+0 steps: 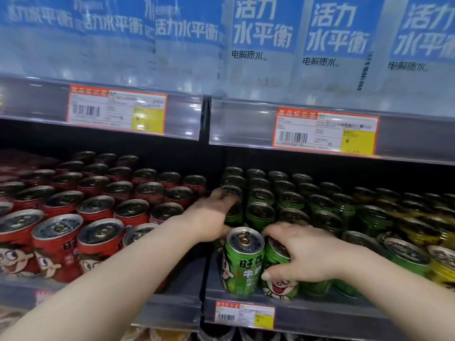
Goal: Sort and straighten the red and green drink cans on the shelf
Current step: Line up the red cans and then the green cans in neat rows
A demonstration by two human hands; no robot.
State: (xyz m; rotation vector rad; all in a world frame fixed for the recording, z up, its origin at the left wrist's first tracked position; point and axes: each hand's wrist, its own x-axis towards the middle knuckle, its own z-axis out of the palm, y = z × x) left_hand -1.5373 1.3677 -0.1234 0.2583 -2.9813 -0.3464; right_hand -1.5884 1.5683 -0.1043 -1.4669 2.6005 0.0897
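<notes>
Here we are at the shelf (pixel 320 313), and we take the front can (pixel 243 262) as our marker, a green one standing upright at the front lip. Left of the front can the red cans (pixel 98 217) fill their bay in rows, tops up, cartoon labels facing out. Behind and to the right of it stand the green cans (pixel 295 203), and further right again the yellow cans (pixel 418 230). No stray colour shows in either block, so the sorting looks to us about done, though the far rows are dark and blurred. Our right hand (pixel 310 252) is just right of the front can, clamped on the next can (pixel 278 289), with fingers curled over its rim and the thumb pressed on its face. That can touches the front can and looks a little tilted. Our left hand (pixel 209 217) reaches in behind the front can, along the left flank of the green column. Its fingertips are smeared with blur, so we cannot tell whether they grip a can or only push against it. What is left, as we judge it, is the straightening: squaring these two front greens, turning their labels forward and closing up the column behind. Above the front can hang price tags (pixel 325 131) and water bottles (pixel 263 45).
</notes>
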